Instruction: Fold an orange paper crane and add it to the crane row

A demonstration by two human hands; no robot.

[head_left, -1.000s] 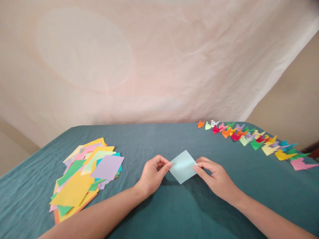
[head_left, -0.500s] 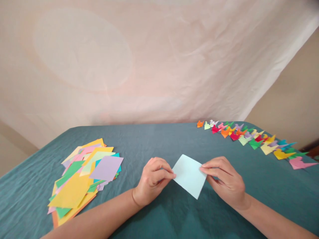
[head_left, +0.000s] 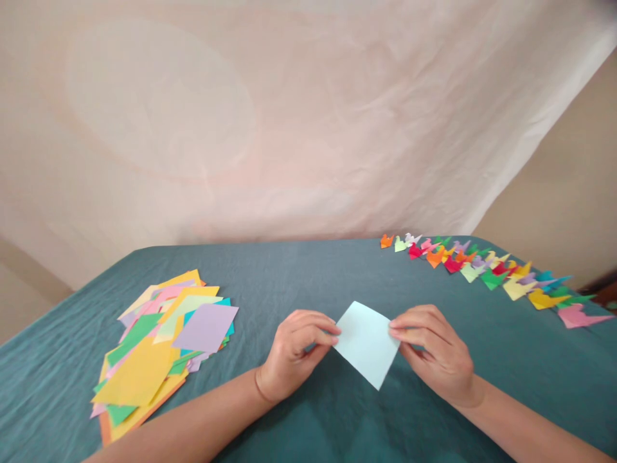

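A pale blue square of paper (head_left: 366, 344) is held between my two hands, above the dark green tablecloth (head_left: 299, 276). My left hand (head_left: 299, 344) pinches its left corner between thumb and fingers. At the opposite corner, my right hand (head_left: 436, 350) grips the sheet the same way. The paper faces me flat, with one corner up and one pointing down towards me. No fold shows on it.
To the left lies a loose pile of coloured paper squares (head_left: 139, 370), topped by a lilac square (head_left: 205, 328). Folded paper birds in many colours stand in rows at the back right, a pink bird (head_left: 581, 316) nearest. A pale cloth (head_left: 308, 128) hangs behind the table.
The paper has turned and tilted very slightly, its lower corner shifting a little down and left. Both hands keep their pinch on the same corners.
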